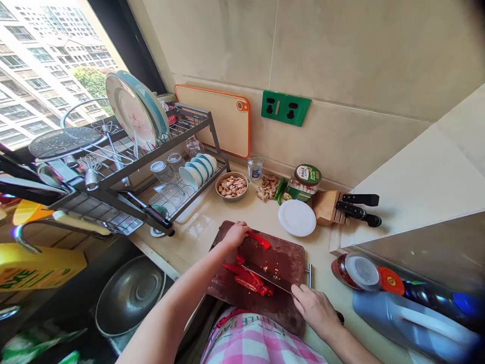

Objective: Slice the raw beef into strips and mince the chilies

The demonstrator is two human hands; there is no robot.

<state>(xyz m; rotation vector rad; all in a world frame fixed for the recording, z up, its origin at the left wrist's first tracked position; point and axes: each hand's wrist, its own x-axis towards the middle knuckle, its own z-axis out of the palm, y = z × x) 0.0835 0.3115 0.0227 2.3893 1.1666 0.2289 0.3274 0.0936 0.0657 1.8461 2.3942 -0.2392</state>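
Observation:
My right hand (pixel 313 307) is closed round the dark handle of a kitchen knife (pixel 271 277). The blade lies low across a dark brown cutting board (pixel 286 247), pointing left. On the board's far side my left hand (pixel 238 234) has its fingers closed on the end of a red chili pepper (pixel 260 240). Nearer to me, cut red chili pieces (pixel 248 279) lie in a pile beside the blade. A few pale seeds are scattered around the blade. The knife handle is mostly hidden by my right hand.
Behind the board stand a bowl of garlic cloves (pixel 232 187), ginger (pixel 267 187), green chilies (pixel 280 190) and a white plate (pixel 297 218). A knife block (pixel 326 207) and bottles (pixel 409 318) line the right. A dish rack (pixel 189 132) and a wok (pixel 131 296) are left.

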